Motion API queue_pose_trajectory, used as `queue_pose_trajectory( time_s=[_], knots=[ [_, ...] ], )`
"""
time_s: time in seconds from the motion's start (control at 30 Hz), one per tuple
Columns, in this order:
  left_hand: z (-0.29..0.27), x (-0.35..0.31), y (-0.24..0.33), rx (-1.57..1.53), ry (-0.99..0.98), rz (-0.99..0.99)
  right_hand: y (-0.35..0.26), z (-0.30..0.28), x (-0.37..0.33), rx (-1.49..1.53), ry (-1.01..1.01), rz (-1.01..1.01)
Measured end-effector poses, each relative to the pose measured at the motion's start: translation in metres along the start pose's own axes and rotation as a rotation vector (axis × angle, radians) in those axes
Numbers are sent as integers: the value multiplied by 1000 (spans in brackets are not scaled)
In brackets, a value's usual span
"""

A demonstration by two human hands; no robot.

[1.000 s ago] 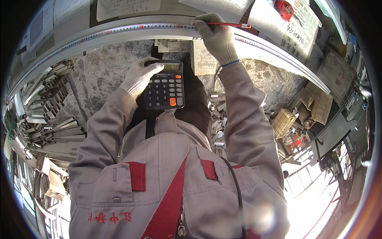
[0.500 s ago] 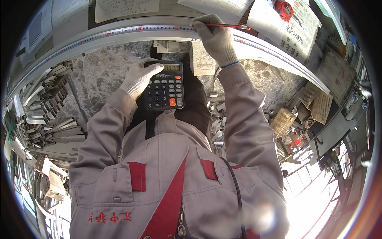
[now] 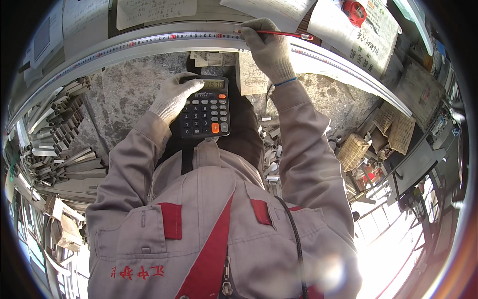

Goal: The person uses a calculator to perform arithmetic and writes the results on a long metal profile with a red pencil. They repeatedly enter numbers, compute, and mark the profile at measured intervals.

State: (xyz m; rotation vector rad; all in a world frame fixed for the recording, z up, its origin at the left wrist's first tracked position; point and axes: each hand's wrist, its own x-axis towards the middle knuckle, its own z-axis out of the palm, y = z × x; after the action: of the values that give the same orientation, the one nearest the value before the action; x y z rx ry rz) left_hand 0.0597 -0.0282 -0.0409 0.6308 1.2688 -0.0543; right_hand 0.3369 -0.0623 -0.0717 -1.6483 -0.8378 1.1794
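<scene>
Little has moved: left grip (image 3: 175,95) clasps a black, orange-keyed calculator (image 3: 205,113), right grip (image 3: 270,50) a red pencil (image 3: 296,35).

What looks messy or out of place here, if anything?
The metal strips beyond the left sleeve splay at uneven angles, so that heap looks untidy. The calculator in the left hand looks undamaged; no spill shows.

We find a grey bench (image 3: 208,12) across the far side, bearing handwritten sheets (image 3: 157,7) and, along its near edge, a long pale bar (image 3: 174,45) with a measuring strip (image 3: 191,35) lying along it. A red tape measure (image 3: 354,13) rests on paper at right. Below, we note a mottled floor (image 3: 134,74), metal profiles (image 3: 62,119) heaped at left, small offcuts (image 3: 271,148) right of centre.
</scene>
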Motion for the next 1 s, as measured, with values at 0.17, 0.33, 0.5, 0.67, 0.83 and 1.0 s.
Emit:
queue_pose_trajectory(
  time_s=[0.17, 0.33, 0.5, 0.67, 0.83, 1.0],
  knots=[
    [-1, -1, 1, 22, 7, 3, -2, -1, -1, -25, -4, -10],
    [0, -2, -1, -10, 8, 12, 1, 1, 1, 11, 22, -23],
    [-1, -3, -2, 48, 28, 50, 2, 0, -3, 4, 96, 0],
    [-1, -5, -3, 34, 39, 30, -1, 4, -13, -161, 159, -50],
    [-3, -6, -1, 26, 14, 3, -3, 7, -14, -170, 171, -144],
    [-5, -8, 2, 69, 1, -62, -3, 8, -15, -218, 163, -197]
  ],
)
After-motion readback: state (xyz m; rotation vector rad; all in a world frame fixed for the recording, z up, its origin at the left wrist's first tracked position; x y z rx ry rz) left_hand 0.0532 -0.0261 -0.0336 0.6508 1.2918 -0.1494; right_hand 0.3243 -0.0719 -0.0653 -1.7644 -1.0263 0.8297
